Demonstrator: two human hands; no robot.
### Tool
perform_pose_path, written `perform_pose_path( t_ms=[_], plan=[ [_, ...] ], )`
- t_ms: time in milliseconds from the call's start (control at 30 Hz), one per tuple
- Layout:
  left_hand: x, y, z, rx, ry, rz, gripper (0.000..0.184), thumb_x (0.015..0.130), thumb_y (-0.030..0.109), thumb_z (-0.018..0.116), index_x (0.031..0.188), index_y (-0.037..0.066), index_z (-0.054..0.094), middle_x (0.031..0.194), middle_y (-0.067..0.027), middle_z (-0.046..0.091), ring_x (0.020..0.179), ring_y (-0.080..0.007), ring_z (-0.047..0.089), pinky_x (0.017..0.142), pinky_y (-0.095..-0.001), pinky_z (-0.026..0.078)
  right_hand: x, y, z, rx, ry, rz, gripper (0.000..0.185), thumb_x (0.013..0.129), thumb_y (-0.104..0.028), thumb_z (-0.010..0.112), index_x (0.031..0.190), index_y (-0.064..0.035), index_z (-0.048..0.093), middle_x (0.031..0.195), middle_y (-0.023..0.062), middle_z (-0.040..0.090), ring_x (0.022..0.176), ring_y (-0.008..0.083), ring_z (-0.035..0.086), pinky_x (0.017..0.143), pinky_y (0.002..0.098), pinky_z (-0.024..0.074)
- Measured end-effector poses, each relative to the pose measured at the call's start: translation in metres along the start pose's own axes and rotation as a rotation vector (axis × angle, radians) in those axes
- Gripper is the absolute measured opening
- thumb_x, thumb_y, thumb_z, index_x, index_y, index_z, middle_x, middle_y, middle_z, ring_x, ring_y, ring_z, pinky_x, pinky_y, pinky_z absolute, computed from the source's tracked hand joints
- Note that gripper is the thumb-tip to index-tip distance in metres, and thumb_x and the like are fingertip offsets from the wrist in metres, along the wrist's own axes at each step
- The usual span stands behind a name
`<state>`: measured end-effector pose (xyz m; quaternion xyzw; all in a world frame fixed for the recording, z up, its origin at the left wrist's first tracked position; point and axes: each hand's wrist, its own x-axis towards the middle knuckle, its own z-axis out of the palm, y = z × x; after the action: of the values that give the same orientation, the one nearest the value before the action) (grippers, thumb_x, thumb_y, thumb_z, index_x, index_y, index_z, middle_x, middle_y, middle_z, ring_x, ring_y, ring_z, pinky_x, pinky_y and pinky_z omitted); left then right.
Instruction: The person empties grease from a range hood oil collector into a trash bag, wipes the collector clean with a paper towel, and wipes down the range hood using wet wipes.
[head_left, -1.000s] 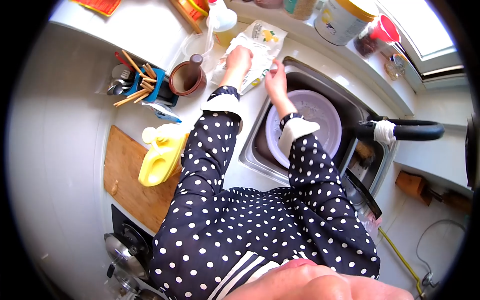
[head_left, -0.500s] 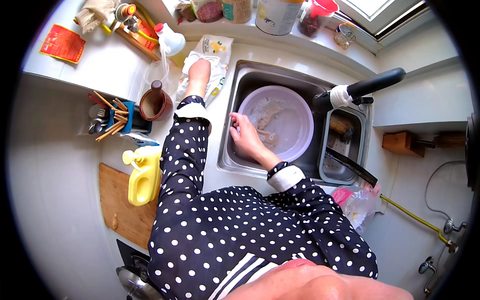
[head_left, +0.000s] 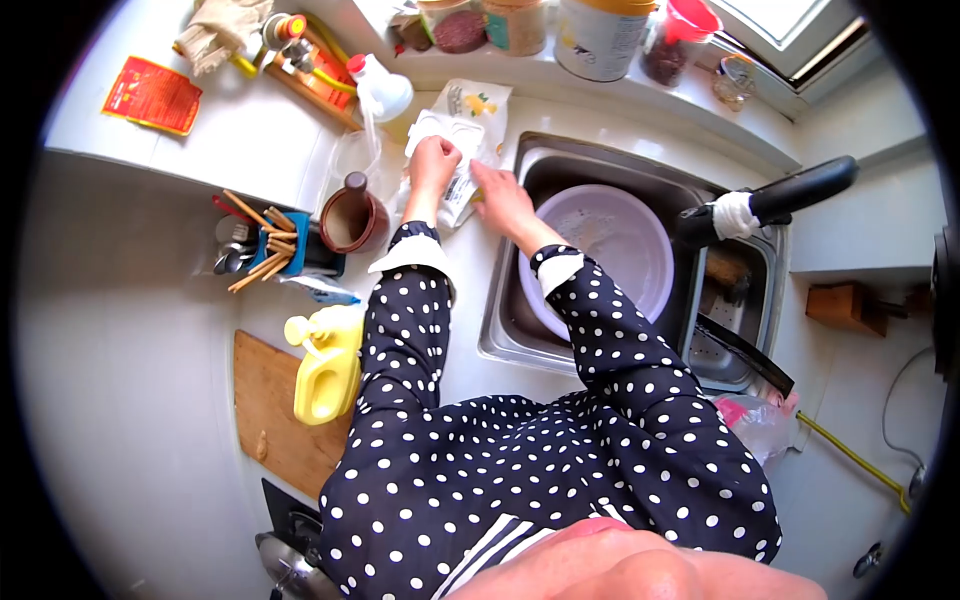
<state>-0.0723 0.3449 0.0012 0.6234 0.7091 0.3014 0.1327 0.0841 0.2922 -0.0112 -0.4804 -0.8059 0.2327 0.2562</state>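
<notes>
A white wipes packet (head_left: 472, 110) with a yellow fruit print lies on the counter left of the sink. My left hand (head_left: 433, 165) is closed at the packet's white lid, its fingers pinched on something I cannot make out. At the packet's right edge is my right hand (head_left: 500, 200), its fingers apart and touching the packet's side. A lilac basin (head_left: 640, 250) with cloudy water stands in the steel sink (head_left: 510, 335), just right of my right hand. Left of the packet stands a brown mortar (head_left: 355, 220) with its pestle upright.
A yellow jug (head_left: 328, 375) stands by a wooden board (head_left: 270, 400). Chopsticks fill a blue holder (head_left: 290, 245). A spray bottle (head_left: 385, 92) is behind the mortar. The black faucet (head_left: 800, 195) reaches over the sink, and a knife (head_left: 745, 350) lies across the small basin's edge.
My right hand has moved from above the basin to the packet's right edge. My left hand stays at the packet's lid. The camera view has shifted.
</notes>
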Motion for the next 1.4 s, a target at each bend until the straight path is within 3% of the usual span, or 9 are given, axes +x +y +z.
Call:
perform_pose_path(
  t_ms=[133, 400, 633, 767, 933, 1100, 1233, 1333, 1400],
  plan=[
    [-0.01, -0.006, 0.005, -0.336, 0.055, -0.108, 0.012, 0.067, 0.011, 0.067, 0.071, 0.0, 0.065, 0.067, -0.0105, 0.064, 0.06, -0.0165, 0.06, 0.06, -0.0284, 0.049, 0.003, 0.002, 0.008, -0.006, 0.029, 0.041, 0.071, 0.067, -0.013, 0.067, 0.131, -0.0089, 0.036, 0.119, 0.0085, 0.052, 0.108, 0.0305, 0.048, 0.087, 0.04, 0.0447],
    [-0.034, 0.011, -0.011, -0.708, 0.042, -0.323, 0.015, 0.068, 0.011, 0.067, 0.073, -0.002, 0.063, 0.069, -0.0112, 0.064, 0.062, -0.0184, 0.06, 0.061, -0.0299, 0.049, 0.02, 0.002, -0.007, 0.106, -0.147, 0.202, 0.093, 0.066, -0.015, 0.072, 0.141, -0.0109, 0.019, 0.121, 0.0132, 0.051, 0.11, 0.0352, 0.046, 0.092, 0.0391, 0.0412],
    [-0.029, 0.024, 0.003, 0.041, 0.214, 0.023, 0.018, 0.072, 0.015, 0.069, 0.07, 0.001, 0.06, 0.065, -0.0131, 0.056, 0.061, -0.0215, 0.056, 0.059, -0.0356, 0.046, 0.017, -0.002, -0.01, 0.104, -0.152, 0.225, 0.089, 0.066, -0.014, 0.072, 0.14, -0.0113, 0.023, 0.121, 0.0107, 0.051, 0.112, 0.0327, 0.045, 0.093, 0.0384, 0.0412],
    [-0.051, 0.043, -0.019, -0.635, 0.239, -0.122, 0.025, 0.079, 0.013, 0.065, 0.064, -0.001, 0.052, 0.056, -0.0034, 0.049, 0.053, -0.0101, 0.042, 0.051, -0.0261, 0.038, 0.014, 0.0, 0.003, 0.04, -0.08, 0.172, 0.085, 0.068, -0.013, 0.071, 0.139, -0.0113, 0.025, 0.12, 0.0093, 0.053, 0.112, 0.0318, 0.045, 0.094, 0.0383, 0.04],
    [-0.113, 0.071, -0.062, -1.478, 0.26, -0.1, 0.006, 0.093, 0.009, 0.046, 0.092, 0.005, 0.051, 0.099, -0.0074, 0.056, 0.093, -0.0139, 0.053, 0.089, -0.0286, 0.041, 0.017, -0.007, -0.016, 0.087, -0.217, 0.258, 0.077, 0.069, -0.012, 0.069, 0.136, -0.0105, 0.031, 0.123, 0.0094, 0.051, 0.116, 0.0294, 0.044, 0.094, 0.0379, 0.0405],
    [-0.154, 0.1, -0.106, -1.396, 0.369, -0.033, 0.011, 0.095, 0.017, 0.044, 0.091, 0.006, 0.047, 0.093, -0.0044, 0.054, 0.087, -0.0107, 0.052, 0.081, -0.026, 0.043, 0.01, -0.006, -0.03, 0.519, -0.211, 0.24, 0.061, 0.084, -0.021, 0.057, 0.135, -0.0021, 0.031, 0.133, 0.0198, 0.042, 0.125, 0.0324, 0.038, 0.1, 0.0352, 0.034],
    [-0.155, 0.106, -0.12, -1.103, 0.492, 0.057, 0.012, 0.095, 0.016, 0.046, 0.087, 0.007, 0.046, 0.08, 0.0034, 0.046, 0.072, -0.0045, 0.04, 0.067, -0.0187, 0.035, -0.021, -0.035, -0.047, 0.905, -0.227, 0.237, 0.054, 0.093, -0.027, 0.045, 0.139, -0.0072, 0.026, 0.14, 0.0142, 0.035, 0.126, 0.0297, 0.037, 0.102, 0.0379, 0.0305],
    [-0.159, 0.125, -0.142, -1.059, 0.535, 0.14, 0.014, 0.095, 0.02, 0.047, 0.089, 0.008, 0.05, 0.086, 0.0006, 0.053, 0.08, -0.0071, 0.05, 0.074, -0.021, 0.041, -0.036, -0.061, -0.068, 1.356, -0.188, 0.45, 0.056, 0.095, -0.04, 0.037, 0.141, -0.0122, 0.021, 0.142, 0.0131, 0.031, 0.128, 0.0278, 0.034, 0.102, 0.0434, 0.0291],
    [-0.165, 0.137, -0.155, -1.154, 0.481, 0.054, 0.015, 0.095, 0.022, 0.046, 0.09, 0.009, 0.051, 0.086, 0.0001, 0.055, 0.079, -0.0077, 0.052, 0.073, -0.0217, 0.043, -0.055, -0.072, -0.087, 2.064, -0.302, 0.405, 0.062, 0.092, -0.055, 0.023, 0.14, -0.014, 0.025, 0.143, 0.0139, 0.027, 0.127, 0.0313, 0.034, 0.104, 0.0442, 0.0267]
  ],
)
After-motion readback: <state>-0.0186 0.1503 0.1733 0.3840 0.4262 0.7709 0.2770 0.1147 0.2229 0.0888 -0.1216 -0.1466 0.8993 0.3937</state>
